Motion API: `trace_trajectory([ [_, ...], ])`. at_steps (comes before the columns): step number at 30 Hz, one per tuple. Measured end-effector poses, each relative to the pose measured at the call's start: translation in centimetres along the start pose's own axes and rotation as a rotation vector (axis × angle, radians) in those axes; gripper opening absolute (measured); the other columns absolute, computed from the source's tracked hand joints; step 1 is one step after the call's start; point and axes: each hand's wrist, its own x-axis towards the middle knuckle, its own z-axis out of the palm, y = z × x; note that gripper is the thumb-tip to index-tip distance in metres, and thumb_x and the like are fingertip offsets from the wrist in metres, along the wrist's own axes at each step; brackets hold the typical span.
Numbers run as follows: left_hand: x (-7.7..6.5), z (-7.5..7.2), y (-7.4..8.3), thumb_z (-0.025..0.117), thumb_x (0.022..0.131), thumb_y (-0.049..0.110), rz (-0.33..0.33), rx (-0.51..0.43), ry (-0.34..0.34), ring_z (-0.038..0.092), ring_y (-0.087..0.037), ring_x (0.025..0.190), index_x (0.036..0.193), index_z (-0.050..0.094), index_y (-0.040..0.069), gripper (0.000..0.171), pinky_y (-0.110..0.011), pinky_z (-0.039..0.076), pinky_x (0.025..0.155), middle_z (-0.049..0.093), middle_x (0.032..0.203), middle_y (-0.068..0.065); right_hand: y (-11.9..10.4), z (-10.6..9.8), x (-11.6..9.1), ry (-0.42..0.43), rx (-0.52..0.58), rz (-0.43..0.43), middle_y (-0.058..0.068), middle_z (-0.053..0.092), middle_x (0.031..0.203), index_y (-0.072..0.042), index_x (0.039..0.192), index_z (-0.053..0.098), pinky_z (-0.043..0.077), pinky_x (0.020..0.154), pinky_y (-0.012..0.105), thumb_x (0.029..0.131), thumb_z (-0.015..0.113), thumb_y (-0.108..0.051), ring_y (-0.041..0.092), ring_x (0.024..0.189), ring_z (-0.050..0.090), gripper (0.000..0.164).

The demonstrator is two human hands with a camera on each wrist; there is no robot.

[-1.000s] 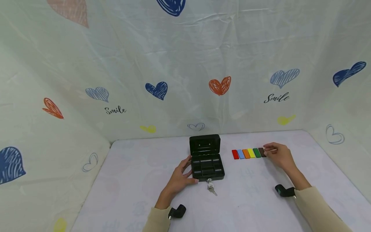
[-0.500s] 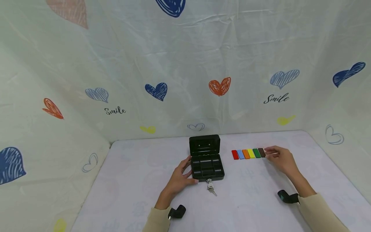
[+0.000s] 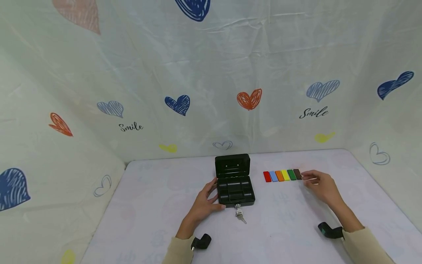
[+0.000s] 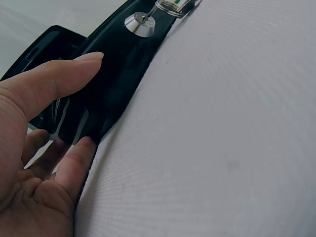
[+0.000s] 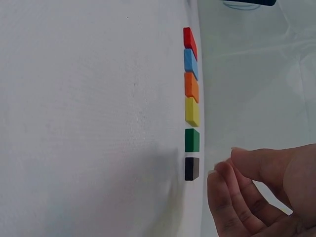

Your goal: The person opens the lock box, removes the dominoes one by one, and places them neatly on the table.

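On the table an open black cash box [image 3: 236, 191] stands with its lid [image 3: 232, 165] tipped back and its compartment tray showing. A key with a tag [image 3: 240, 213] hangs from the lock [image 4: 140, 24] at its front. My left hand [image 3: 205, 204] grips the box's front left corner, thumb on the front face and fingers along the left side. Just right of a dark brown block [image 3: 297, 174], my right hand [image 3: 324, 187] hovers with loosely bent fingers. Nothing shows between its thumb and fingertips in the right wrist view.
Left of the dark block, a row continues with green [image 3: 291, 175], yellow [image 3: 285, 175], orange [image 3: 279, 176], light blue [image 3: 273, 176] and red [image 3: 267, 176] blocks. A white curtain [image 3: 204, 66] printed with hearts hangs behind the table [image 3: 158, 205].
My right hand has drawn back slightly to the right and toward me, off the dark brown block. The left hand and the cash box have stayed in place.
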Motion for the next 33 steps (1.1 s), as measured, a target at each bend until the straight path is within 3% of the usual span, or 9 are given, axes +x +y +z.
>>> trace_trajectory([
  [10, -0.1, 0.0, -0.1, 0.085, 0.079, -0.011, 0.001, 0.000, -0.002, 0.028, -0.042, 0.158, 0.167, 0.028, 0.008, 0.107, -0.040, 0.046, 0.119, 0.030, 0.170, -0.021, 0.2, 0.0, -1.0, 0.002, -0.001, -0.040, 0.028, 0.073, 0.104, 0.015, 0.118, 0.068, 0.060, 0.068, 0.016, 0.091, 0.072, 0.010, 0.044, 0.093, 0.073, 0.027],
  [19, 0.0, -0.1, -0.1, 0.085, 0.079, -0.010, 0.007, 0.001, -0.006, 0.027, -0.042, 0.158, 0.168, 0.028, 0.008, 0.107, -0.041, 0.046, 0.119, 0.030, 0.170, -0.021, 1.0, -0.7, -1.7, -0.030, -0.015, -0.032, 0.029, 0.072, 0.110, 0.012, 0.121, 0.068, 0.052, 0.069, 0.008, 0.093, 0.072, 0.008, 0.043, 0.097, 0.072, 0.028],
  [25, -0.1, 0.0, 0.2, 0.085, 0.080, -0.011, 0.010, 0.007, -0.009, 0.027, -0.042, 0.158, 0.168, 0.027, 0.008, 0.106, -0.041, 0.046, 0.119, 0.029, 0.170, -0.021, 1.8, -1.3, -2.0, -0.023, -0.031, -0.048, 0.028, 0.073, 0.110, 0.012, 0.121, 0.068, 0.053, 0.068, 0.009, 0.092, 0.075, 0.006, 0.042, 0.095, 0.073, 0.030],
  [28, -0.1, 0.0, 0.3, 0.084, 0.081, -0.011, 0.011, 0.010, -0.014, 0.027, -0.043, 0.158, 0.168, 0.027, 0.007, 0.106, -0.040, 0.046, 0.118, 0.028, 0.170, -0.022, 2.5, -1.6, -2.1, -0.005, -0.043, -0.070, 0.027, 0.074, 0.109, 0.011, 0.119, 0.069, 0.054, 0.068, 0.010, 0.091, 0.077, 0.006, 0.032, 0.090, 0.074, 0.030],
  [33, -0.4, -0.1, 0.4, 0.083, 0.081, -0.011, 0.032, 0.007, -0.032, 0.026, -0.045, 0.158, 0.168, 0.025, 0.005, 0.105, -0.040, 0.045, 0.119, 0.026, 0.171, -0.023, 3.5, -2.1, -2.5, 0.027, -0.059, -0.102, 0.024, 0.075, 0.106, 0.009, 0.117, 0.071, 0.054, 0.067, 0.010, 0.091, 0.078, 0.003, -0.001, 0.081, 0.067, 0.028],
])
